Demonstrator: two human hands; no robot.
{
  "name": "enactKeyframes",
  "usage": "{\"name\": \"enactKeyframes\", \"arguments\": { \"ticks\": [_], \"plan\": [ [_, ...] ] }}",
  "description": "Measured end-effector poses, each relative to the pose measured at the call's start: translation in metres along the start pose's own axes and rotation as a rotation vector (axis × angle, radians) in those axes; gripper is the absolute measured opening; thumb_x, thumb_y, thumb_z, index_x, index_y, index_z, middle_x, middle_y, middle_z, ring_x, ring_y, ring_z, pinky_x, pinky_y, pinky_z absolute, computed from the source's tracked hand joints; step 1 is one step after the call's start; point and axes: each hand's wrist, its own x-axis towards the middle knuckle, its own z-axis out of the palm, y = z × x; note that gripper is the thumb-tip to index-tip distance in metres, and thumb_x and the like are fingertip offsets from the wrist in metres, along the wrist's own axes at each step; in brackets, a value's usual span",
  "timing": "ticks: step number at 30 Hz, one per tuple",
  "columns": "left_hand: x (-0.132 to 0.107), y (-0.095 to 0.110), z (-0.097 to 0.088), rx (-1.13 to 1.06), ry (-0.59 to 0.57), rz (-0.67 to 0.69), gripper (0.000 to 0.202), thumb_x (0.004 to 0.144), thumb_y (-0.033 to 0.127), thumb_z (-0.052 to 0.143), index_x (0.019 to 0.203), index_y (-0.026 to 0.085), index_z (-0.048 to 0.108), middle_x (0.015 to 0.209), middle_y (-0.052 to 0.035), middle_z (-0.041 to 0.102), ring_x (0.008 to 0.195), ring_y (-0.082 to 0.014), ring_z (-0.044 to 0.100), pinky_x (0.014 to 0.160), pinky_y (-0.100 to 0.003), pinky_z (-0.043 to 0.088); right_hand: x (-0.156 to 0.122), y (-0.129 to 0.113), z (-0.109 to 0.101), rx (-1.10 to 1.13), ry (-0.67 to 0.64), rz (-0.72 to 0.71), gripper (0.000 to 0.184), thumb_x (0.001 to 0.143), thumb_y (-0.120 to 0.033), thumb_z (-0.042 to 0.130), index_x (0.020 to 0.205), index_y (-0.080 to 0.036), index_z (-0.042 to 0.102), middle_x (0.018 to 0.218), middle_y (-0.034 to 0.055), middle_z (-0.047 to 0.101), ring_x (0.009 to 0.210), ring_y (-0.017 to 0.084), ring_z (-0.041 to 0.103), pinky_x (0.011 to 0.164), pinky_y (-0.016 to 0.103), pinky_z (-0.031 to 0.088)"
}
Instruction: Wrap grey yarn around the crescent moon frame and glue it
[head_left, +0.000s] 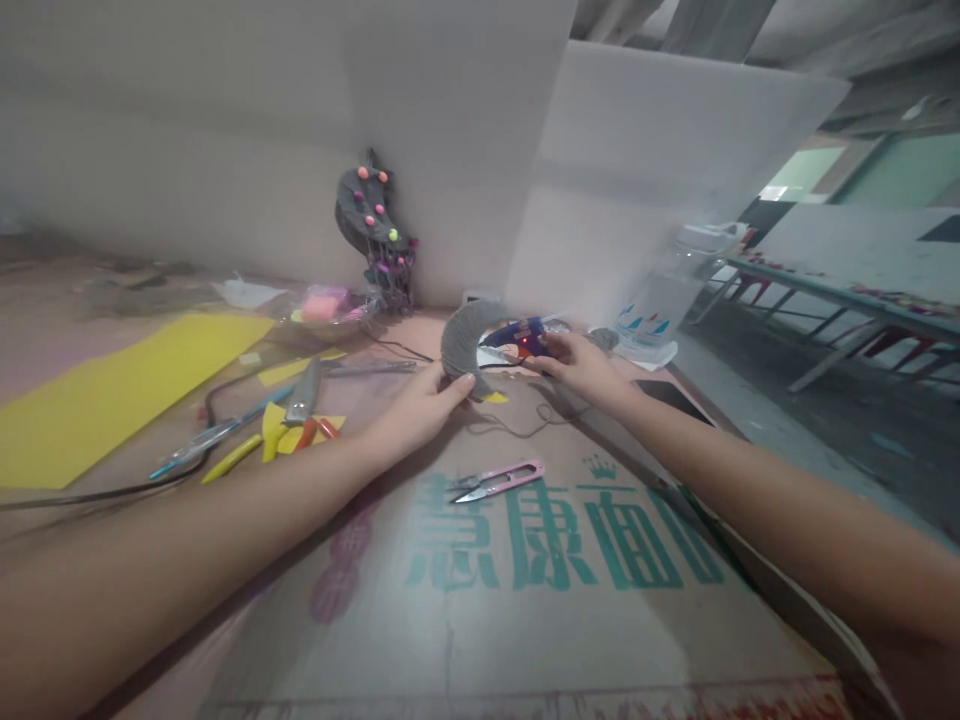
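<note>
My left hand [424,405] is closed on the lower end of a grey yarn-wrapped crescent [461,340], holding it upright on the cardboard sheet [525,600]. My right hand [574,362] grips a blue hot glue gun [517,335] with a red light, its nozzle pointing left at the crescent. A thin grey yarn strand [517,430] trails on the cardboard below both hands. Pink thread snips [499,480] lie flat nearer to me.
A yellow foam sheet [112,390] lies at the left with scissors [304,395], pens and yellow scraps. A finished dark crescent with coloured beads [371,215] leans on the white wall. A black phone [671,400] lies at the right edge. Tables stand beyond.
</note>
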Motion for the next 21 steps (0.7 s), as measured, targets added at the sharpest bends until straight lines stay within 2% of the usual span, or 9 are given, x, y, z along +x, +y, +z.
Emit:
{"name": "enactKeyframes", "arguments": {
  "ticks": [4, 9, 13, 16, 21],
  "plan": [
    [0.000, 0.003, -0.002, 0.038, 0.002, -0.004, 0.033, 0.086, 0.042, 0.057, 0.101, 0.013, 0.063, 0.097, -0.0068, 0.069, 0.085, -0.0177, 0.060, 0.078, -0.028, 0.048, 0.018, -0.009, 0.013, -0.051, -0.042, 0.060, 0.036, 0.083, -0.032, 0.073, 0.114, -0.013, 0.071, 0.106, 0.0108, 0.077, 0.097, 0.025, 0.071, 0.089, 0.034, 0.052],
    [0.000, 0.007, -0.003, 0.066, 0.025, -0.008, 0.026, 0.086, 0.041, 0.057, 0.088, 0.015, 0.062, 0.089, -0.0042, 0.068, 0.081, -0.0169, 0.059, 0.074, -0.026, 0.045, 0.030, -0.009, 0.027, -0.134, -0.014, 0.184, 0.042, 0.082, -0.035, 0.075, 0.114, -0.008, 0.070, 0.104, 0.0164, 0.076, 0.095, 0.028, 0.072, 0.086, 0.034, 0.053],
    [0.000, 0.011, -0.005, 0.103, 0.045, -0.051, 0.029, 0.087, 0.043, 0.057, 0.077, 0.016, 0.059, 0.076, -0.0008, 0.063, 0.068, -0.0138, 0.053, 0.063, -0.024, 0.039, 0.029, -0.006, 0.022, -0.167, 0.005, 0.224, 0.033, 0.085, -0.032, 0.069, 0.110, -0.010, 0.071, 0.102, 0.0157, 0.076, 0.092, 0.026, 0.072, 0.083, 0.032, 0.053],
    [-0.001, 0.014, -0.006, 0.115, 0.048, -0.116, 0.030, 0.086, 0.044, 0.059, 0.075, 0.016, 0.058, 0.069, 0.0015, 0.059, 0.060, -0.0124, 0.049, 0.057, -0.024, 0.035, 0.020, -0.008, 0.012, -0.158, 0.002, 0.215, 0.035, 0.086, -0.032, 0.068, 0.115, -0.011, 0.069, 0.104, 0.0138, 0.076, 0.094, 0.025, 0.072, 0.081, 0.030, 0.053],
    [-0.002, 0.013, -0.006, 0.111, 0.044, -0.123, 0.031, 0.085, 0.046, 0.061, 0.077, 0.016, 0.059, 0.066, 0.0021, 0.058, 0.061, -0.0126, 0.051, 0.057, -0.024, 0.036, 0.003, -0.014, 0.004, -0.136, -0.010, 0.162, 0.032, 0.086, -0.030, 0.068, 0.112, -0.013, 0.072, 0.108, 0.0124, 0.076, 0.100, 0.026, 0.071, 0.087, 0.032, 0.052]
  ]
}}
